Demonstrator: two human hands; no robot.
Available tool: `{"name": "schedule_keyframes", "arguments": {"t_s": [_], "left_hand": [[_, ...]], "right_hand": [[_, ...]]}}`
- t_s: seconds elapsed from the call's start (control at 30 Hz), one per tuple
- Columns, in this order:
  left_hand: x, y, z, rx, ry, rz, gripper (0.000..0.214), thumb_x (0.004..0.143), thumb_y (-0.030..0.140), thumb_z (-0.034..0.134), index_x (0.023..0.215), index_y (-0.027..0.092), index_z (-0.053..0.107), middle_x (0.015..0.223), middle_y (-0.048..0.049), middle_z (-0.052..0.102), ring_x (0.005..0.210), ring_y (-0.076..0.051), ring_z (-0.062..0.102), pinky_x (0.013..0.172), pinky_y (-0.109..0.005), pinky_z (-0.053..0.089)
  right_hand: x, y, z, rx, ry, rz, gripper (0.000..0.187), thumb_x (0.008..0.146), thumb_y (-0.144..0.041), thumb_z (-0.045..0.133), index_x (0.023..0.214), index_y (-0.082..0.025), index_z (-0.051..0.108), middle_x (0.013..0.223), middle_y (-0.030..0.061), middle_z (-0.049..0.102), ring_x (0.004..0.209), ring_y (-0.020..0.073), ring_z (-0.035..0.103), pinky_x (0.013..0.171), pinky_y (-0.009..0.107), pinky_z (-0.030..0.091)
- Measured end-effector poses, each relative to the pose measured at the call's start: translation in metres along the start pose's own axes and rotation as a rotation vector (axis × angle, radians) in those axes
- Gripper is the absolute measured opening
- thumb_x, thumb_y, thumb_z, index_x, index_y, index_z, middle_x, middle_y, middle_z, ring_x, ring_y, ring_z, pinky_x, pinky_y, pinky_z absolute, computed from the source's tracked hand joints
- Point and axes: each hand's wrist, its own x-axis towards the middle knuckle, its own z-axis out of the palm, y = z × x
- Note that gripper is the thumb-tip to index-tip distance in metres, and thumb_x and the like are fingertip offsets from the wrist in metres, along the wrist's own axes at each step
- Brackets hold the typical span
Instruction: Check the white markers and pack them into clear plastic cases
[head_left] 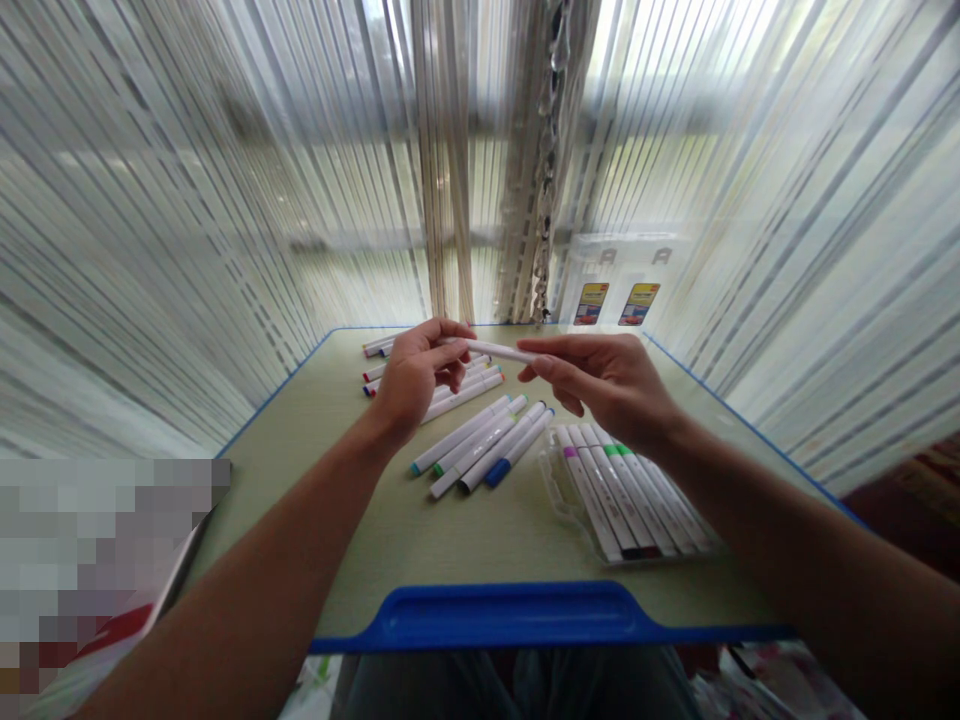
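Note:
Both my hands hold one white marker (491,350) above the small table (322,480). My left hand (416,375) wraps its fingers round the marker's left part. My right hand (600,380) pinches its right end between thumb and fingers. Below them several loose white markers with coloured caps (487,445) lie on the table top. A second bunch of markers (465,385) lies farther back, partly hidden by my left hand. Right of centre, a clear plastic case (559,495) holds a row of markers under my right wrist.
The table has a blue rim and a blue tray lip (510,615) at its near edge. Sheer striped curtains (187,250) hang round the table on three sides. Two packaged items with yellow labels (615,300) stand at the back right. A blurred patch covers the lower left.

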Motion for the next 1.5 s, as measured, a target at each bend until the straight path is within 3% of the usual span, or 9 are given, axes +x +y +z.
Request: {"name": "schedule_keyframes", "arguments": {"t_s": [0.57, 0.93, 1.5], "left_hand": [[-0.001, 0.002, -0.001, -0.026, -0.012, 0.001, 0.008, 0.075, 0.019, 0.066, 0.082, 0.015, 0.066, 0.064, 0.0012, 0.058, 0.046, -0.008, 0.05, 0.047, -0.023, 0.041], [-0.004, 0.003, 0.003, 0.01, -0.041, 0.066, 0.011, 0.079, 0.019, 0.071, 0.088, 0.013, 0.072, 0.071, -0.0031, 0.069, 0.047, -0.005, 0.05, 0.046, -0.02, 0.039], [-0.006, 0.003, 0.0, -0.153, -0.151, 0.068, 0.019, 0.077, 0.02, 0.077, 0.095, 0.016, 0.08, 0.08, -0.0082, 0.076, 0.052, -0.006, 0.055, 0.052, -0.021, 0.044]], "right_hand": [[0.003, 0.005, -0.003, 0.119, 0.037, 0.034, 0.026, 0.087, -0.034, 0.071, 0.105, -0.015, 0.077, 0.085, 0.0075, 0.077, 0.042, 0.0057, 0.046, 0.037, 0.024, 0.035], [0.012, 0.009, -0.009, 0.275, 0.235, 0.112, 0.017, 0.088, -0.031, 0.067, 0.09, -0.015, 0.074, 0.074, 0.0058, 0.074, 0.037, 0.0052, 0.041, 0.034, 0.023, 0.027], [0.017, 0.01, -0.015, 0.392, 0.326, 0.194, 0.015, 0.088, -0.021, 0.063, 0.081, -0.015, 0.074, 0.064, 0.0043, 0.069, 0.037, 0.0051, 0.04, 0.034, 0.021, 0.026]]}}
